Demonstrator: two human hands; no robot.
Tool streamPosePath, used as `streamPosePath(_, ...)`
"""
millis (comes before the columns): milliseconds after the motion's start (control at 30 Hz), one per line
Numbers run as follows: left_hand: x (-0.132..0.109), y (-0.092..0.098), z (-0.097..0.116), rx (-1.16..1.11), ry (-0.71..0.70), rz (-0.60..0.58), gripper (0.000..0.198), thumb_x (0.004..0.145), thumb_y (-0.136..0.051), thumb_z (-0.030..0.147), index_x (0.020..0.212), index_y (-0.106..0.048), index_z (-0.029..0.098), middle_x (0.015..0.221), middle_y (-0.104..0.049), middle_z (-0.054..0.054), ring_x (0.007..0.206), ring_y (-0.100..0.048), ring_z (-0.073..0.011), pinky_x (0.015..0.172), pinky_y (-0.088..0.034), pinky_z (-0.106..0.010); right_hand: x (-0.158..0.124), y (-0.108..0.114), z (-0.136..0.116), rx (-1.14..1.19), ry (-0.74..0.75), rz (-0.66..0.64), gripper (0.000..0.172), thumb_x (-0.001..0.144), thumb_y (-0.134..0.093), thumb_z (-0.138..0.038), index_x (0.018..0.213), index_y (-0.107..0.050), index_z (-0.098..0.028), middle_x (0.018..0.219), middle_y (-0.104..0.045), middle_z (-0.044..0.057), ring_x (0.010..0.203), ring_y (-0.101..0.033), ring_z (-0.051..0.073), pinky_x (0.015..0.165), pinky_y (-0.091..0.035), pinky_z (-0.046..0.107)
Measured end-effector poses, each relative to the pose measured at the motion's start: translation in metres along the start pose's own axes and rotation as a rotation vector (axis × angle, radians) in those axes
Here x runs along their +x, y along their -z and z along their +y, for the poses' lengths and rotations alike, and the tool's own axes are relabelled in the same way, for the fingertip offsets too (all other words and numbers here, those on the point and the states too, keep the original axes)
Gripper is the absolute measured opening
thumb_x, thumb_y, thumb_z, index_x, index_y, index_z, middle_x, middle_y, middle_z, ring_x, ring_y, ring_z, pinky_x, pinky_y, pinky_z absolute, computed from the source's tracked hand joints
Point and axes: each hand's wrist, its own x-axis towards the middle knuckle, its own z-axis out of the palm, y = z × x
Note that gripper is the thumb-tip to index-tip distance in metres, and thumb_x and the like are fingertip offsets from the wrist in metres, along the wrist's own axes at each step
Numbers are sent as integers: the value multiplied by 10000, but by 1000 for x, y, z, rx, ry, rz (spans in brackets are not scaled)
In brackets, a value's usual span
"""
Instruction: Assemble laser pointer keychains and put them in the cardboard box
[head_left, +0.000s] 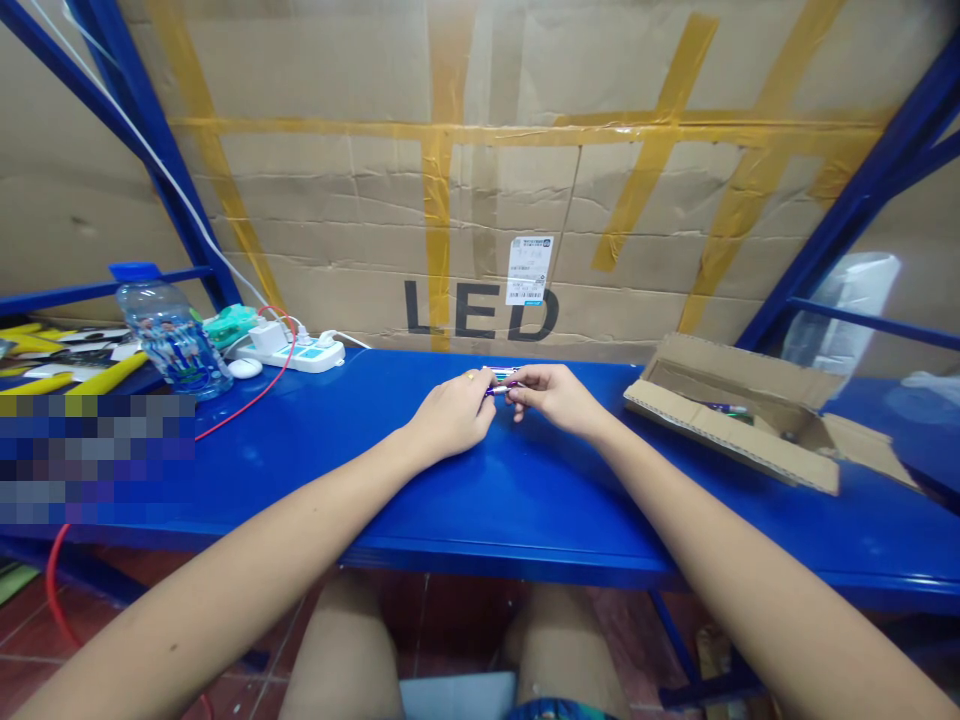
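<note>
Over the middle of the blue table, my left hand (454, 410) and my right hand (553, 398) meet at a slim purple pen (498, 389). My left fingers are closed around its left end, and my right thumb and fingertips pinch its right end. Part of the pen is hidden by the fingers. Just behind the hands lie several slim coloured pens (501, 373), side by side and partly covered by my fingers.
An open cardboard box (731, 455) with a few pens inside stands at the right. To the left are a water bottle (176, 335), a white power strip (319, 356) and a red cable (259, 402). A large taped carton (360, 220) stands behind the blue table (480, 510).
</note>
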Motion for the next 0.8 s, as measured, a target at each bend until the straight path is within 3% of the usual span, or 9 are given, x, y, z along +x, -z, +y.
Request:
streamPosePath(133,0,0,4,17,26,-47,213,1010,-388,325,1011,-554,191,988,-698,-96,881,-677,-248,737,-501,-343,-4,-5,-5,-96,61,20,183,762,-708,-332,819,-645,-170,688,-663,17,564,-628,155,596,-516,314)
streamPosePath(233,0,1,6,-23,32,-60,231,1019,-365,329,1007,-560,207,928,-701,-72,840,-670,-244,700,-471,-325,-8,-5,-7,-228,138,39,101,828,-616,-281,796,-616,-186,638,-629,2,559,-619,156,602,-492,305)
streamPosePath(500,3,-6,-4,-482,55,-23,329,998,-387,330,736,-530,192,675,-587,1,639,-531,-152,606,-383,-281,-12,-8,-12,-406,245,55,94,859,-544,-215,782,-597,-201,644,-611,-3,551,-583,146,605,-451,293)
streamPosePath(633,9,-9,-9,-690,87,-63,292,976,-404,322,759,-538,181,673,-552,6,595,-483,-128,576,-388,-265,-12,-6,-14,-355,208,63,86,867,-564,-268,818,-600,-207,674,-622,7,557,-580,155,604,-460,307)
streamPosePath(733,8,-6,-10,-647,102,-56,191,948,-430,270,896,-593,184,744,-613,-3,652,-541,-143,628,-429,-277,-11,1,-14,-372,149,79,96,864,-577,-294,845,-606,-204,671,-618,5,565,-577,160,598,-456,308)
streamPosePath(800,6,-1,-8,-461,80,-43,184,936,-447,260,952,-618,194,829,-672,-23,738,-597,-174,691,-455,-307,-10,8,-12,-418,82,35,107,861,-575,-295,836,-612,-198,682,-627,9,583,-577,160,598,-446,302)
